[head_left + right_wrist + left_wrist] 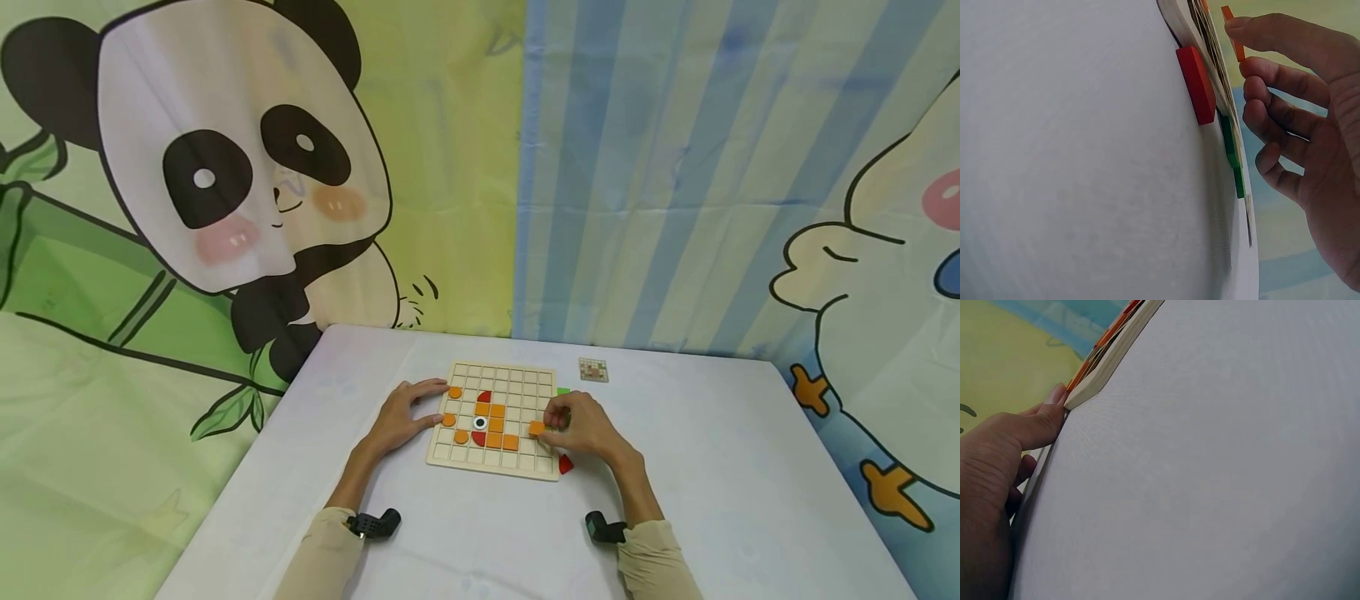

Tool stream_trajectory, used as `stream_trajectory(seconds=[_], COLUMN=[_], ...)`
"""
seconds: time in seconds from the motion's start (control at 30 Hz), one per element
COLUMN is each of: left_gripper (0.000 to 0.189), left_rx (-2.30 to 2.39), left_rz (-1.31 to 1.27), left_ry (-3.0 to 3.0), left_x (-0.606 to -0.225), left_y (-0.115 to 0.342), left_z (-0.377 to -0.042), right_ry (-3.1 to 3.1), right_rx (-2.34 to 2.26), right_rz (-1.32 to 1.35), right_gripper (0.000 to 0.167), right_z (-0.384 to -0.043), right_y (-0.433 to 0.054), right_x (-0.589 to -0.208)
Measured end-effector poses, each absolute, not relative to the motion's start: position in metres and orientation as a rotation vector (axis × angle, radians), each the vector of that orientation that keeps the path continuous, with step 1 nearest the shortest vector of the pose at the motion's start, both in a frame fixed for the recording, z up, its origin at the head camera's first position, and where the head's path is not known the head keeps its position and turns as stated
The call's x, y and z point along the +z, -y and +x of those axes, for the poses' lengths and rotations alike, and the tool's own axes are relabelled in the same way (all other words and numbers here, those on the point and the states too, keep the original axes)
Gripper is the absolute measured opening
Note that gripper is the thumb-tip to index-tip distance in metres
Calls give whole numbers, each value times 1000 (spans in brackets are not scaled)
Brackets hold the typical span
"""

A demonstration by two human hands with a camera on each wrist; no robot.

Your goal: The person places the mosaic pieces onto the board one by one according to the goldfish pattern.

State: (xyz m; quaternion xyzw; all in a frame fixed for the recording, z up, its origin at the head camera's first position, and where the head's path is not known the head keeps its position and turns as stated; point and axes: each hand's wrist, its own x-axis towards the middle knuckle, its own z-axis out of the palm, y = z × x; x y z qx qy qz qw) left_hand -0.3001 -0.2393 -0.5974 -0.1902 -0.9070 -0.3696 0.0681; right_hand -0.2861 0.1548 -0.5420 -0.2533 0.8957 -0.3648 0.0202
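A wooden grid board (525, 383) lies on the white table with orange squares (497, 425), orange discs (455, 392), red quarter-round pieces (485, 397) and a white disc with a black centre (480, 423) on it. Between thumb and index finger my right hand (583, 423) pinches an orange square tile (1233, 34) above the board's right side. My left hand (401, 415) touches the board's left edge, fingers spread; in the left wrist view the thumb (1044, 422) rests at the board's corner.
Beside the board's right edge lie a red piece (566, 464) and green pieces (563, 391), seen also close up in the right wrist view. A small patterned card (593, 370) sits farther back on the table (712, 467). Printed cartoon curtains (450, 167) stand behind the table.
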Motion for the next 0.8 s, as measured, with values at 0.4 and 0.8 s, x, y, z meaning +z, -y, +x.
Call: stream_trajectory(seconds=[0.4,0.8], left_gripper=[59,59], left_rx=[-1142,-1137], left_rz=[-568,-575], left_ry=[2740,2735], left_x=[-597,-597], left_y=[240,240], left_z=[-300,-301], right_ry=[-2783,-2763], right_rx=[-1113,-1103], right_rz=[-826,-842], right_gripper=[20,20], right_z=[-291,-293], right_y=[-147,-137], right_x=[-545,-541])
